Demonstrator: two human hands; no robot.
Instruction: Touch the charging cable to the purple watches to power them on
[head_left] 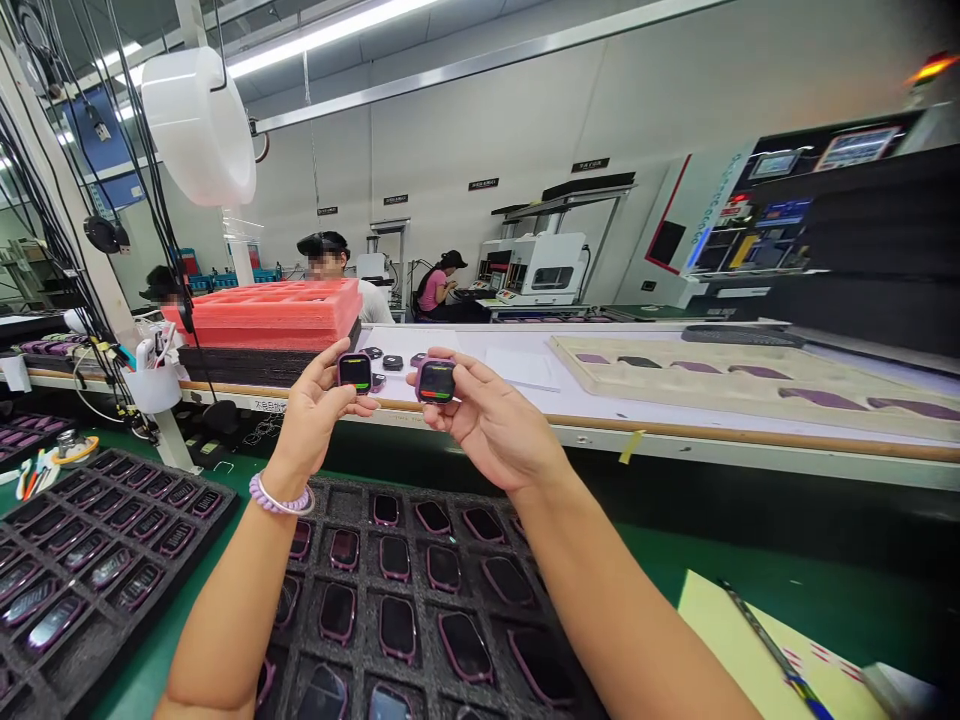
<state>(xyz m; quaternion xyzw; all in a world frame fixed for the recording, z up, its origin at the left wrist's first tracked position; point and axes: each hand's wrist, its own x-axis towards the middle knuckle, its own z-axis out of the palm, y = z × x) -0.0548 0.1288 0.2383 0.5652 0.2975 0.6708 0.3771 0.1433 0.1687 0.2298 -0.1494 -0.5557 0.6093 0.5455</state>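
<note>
Between the fingers and thumb of my left hand (pixel 319 405) is a purple-framed smartwatch (pixel 355 372), its screen lit with a green bar. My right hand (pixel 487 415) grips a second smartwatch (pixel 436 381), whose dark screen shows green and orange marks. Both watches are raised side by side, a small gap apart, screens facing me. Below my forearms lies a black foam tray (pixel 367 590) with purple-framed watches in its compartments; my right forearm hides part of it. Another black tray (pixel 75 650) of similar watches lies at the left.
A white shelf (pixel 517 400) crosses ahead, bearing red foam trays (pixel 277 315), small dark watch parts and a cream tray (pixel 600 372). Yellow paper with a pen (pixel 765 630) lies at right. Cables and a white roll (pixel 199 125) hang at left. Several people sit beyond.
</note>
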